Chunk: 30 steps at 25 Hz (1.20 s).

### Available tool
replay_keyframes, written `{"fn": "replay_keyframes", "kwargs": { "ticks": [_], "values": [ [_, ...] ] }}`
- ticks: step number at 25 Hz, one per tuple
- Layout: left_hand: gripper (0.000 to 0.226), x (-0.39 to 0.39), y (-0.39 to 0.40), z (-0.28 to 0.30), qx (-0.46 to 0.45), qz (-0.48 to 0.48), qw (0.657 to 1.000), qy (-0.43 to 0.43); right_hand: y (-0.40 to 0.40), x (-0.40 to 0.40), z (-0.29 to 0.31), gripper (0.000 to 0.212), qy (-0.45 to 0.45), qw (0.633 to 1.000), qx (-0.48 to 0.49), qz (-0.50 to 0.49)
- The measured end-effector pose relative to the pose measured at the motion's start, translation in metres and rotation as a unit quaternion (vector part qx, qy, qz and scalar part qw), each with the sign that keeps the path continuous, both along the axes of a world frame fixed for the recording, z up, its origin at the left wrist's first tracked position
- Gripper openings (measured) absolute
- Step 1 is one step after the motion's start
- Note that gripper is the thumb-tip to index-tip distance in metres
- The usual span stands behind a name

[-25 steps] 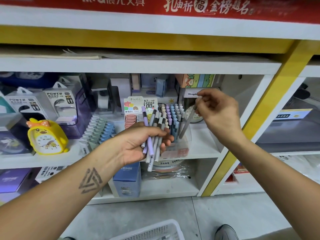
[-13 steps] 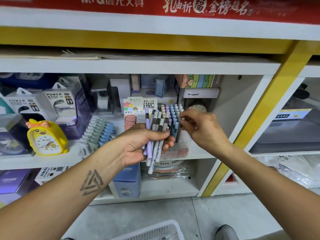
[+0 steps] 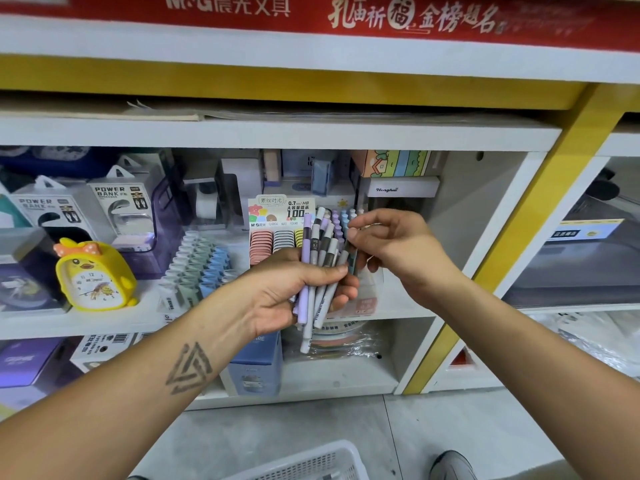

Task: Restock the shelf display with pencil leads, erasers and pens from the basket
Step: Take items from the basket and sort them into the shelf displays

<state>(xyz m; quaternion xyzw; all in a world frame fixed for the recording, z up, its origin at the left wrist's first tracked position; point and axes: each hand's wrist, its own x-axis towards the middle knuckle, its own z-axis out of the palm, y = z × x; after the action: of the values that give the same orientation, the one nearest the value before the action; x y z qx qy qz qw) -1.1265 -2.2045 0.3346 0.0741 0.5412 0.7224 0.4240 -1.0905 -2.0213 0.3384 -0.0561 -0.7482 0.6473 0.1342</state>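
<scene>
My left hand [image 3: 287, 289] is shut on a bundle of pens [image 3: 313, 268], purple, grey and white, held upright in front of the middle shelf. Reaching in from the right, my right hand [image 3: 401, 251] pinches a grey pen [image 3: 348, 254] at the bundle's right edge between thumb and fingertips. Just behind the bundle, pastel pens stand in a pen display [image 3: 341, 216]. To its left is a pencil lead display box [image 3: 277, 216] with rows of pink, grey and yellow cases. The white basket [image 3: 311, 462] sits on the floor below, only its rim showing.
The white shelf board [image 3: 104, 320] carries a yellow duck clock [image 3: 93, 275], power bank boxes [image 3: 117, 209] and rows of small pastel items [image 3: 197, 265]. A blue box [image 3: 256, 365] stands on the lower shelf. A yellow post [image 3: 512, 244] borders the bay. A shoe [image 3: 453, 465] is beside the basket.
My right hand held a pen up at the display, lowered it among the standing pens, then came back left to the bundle and pinched another pen. My left hand stayed put.
</scene>
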Motion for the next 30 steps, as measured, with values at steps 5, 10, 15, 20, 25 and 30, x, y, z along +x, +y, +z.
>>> {"fn": "replay_keyframes", "kwargs": {
  "ticks": [5, 10, 15, 20, 25, 30],
  "values": [
    [0.034, 0.001, -0.002, 0.002, 0.012, -0.01, 0.998, -0.055, 0.017, -0.001, 0.016, 0.007, 0.078, 0.987, -0.051, -0.127],
    [0.026, 0.0, -0.001, 0.003, -0.003, 0.015, 0.998, -0.057, 0.033, 0.005, 0.009, 0.009, 0.15, 0.954, 0.199, -0.165],
    [0.03, -0.003, -0.003, 0.002, 0.002, 0.023, 0.999, -0.05, 0.025, 0.006, -0.013, 0.014, 0.12, 0.908, 0.393, -0.081],
    [0.029, -0.001, -0.006, 0.003, 0.005, 0.022, 0.999, -0.032, 0.025, 0.005, -0.024, 0.011, 0.098, 0.896, 0.43, -0.045],
    [0.023, 0.0, -0.008, 0.002, 0.009, 0.014, 1.0, -0.017, 0.02, 0.004, -0.015, 0.008, 0.091, 0.885, 0.451, -0.071],
    [0.017, 0.004, -0.004, 0.0, 0.005, 0.011, 1.0, 0.0, 0.001, 0.007, 0.005, 0.018, -0.04, 0.997, 0.055, 0.034]
  ]
}}
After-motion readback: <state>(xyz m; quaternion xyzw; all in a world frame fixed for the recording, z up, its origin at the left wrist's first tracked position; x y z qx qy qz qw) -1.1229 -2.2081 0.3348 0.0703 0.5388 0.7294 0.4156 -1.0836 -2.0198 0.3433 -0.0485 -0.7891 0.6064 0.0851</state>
